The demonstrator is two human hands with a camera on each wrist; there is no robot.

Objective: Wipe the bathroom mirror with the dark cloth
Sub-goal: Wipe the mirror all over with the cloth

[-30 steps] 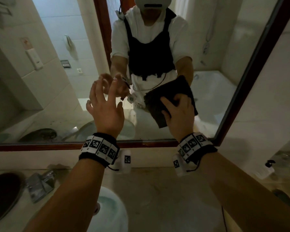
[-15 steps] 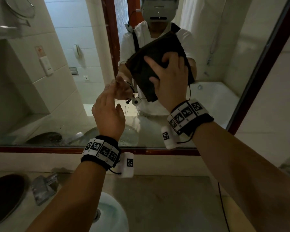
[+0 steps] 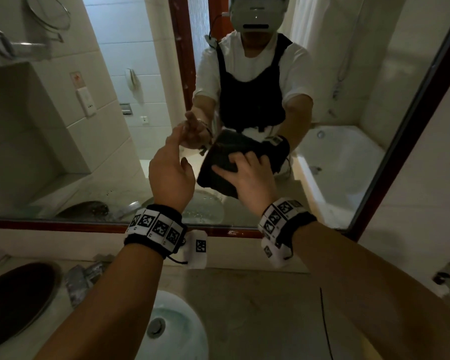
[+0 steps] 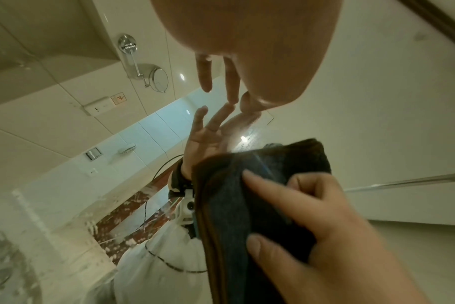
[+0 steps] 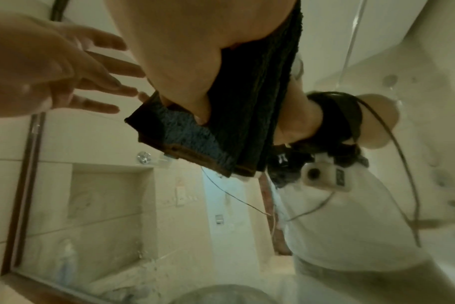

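Observation:
The bathroom mirror (image 3: 348,74) fills the wall ahead inside a dark red frame. My right hand (image 3: 240,166) holds the folded dark cloth (image 3: 218,162) flat against the lower middle of the glass. Its fingers are bent into the fabric and the thumb is dug into a fold. The wrist views show the same cloth (image 4: 234,205) (image 5: 190,139) under that hand (image 4: 299,216) (image 5: 190,82). Just left of the cloth, my left hand (image 3: 172,165) (image 4: 229,90) is empty, fingers straight, with fingertips touching the glass.
Below the mirror runs a pale counter (image 3: 244,307) with a white basin (image 3: 177,328) under my left forearm. A dark round basin (image 3: 16,302) and a metal tap (image 3: 86,276) sit at the left. A tiled wall (image 3: 426,178) closes the right side.
My right hand swept the cloth up the glass half a second ago and has come back down to the lower middle. The left hand stayed by the glass.

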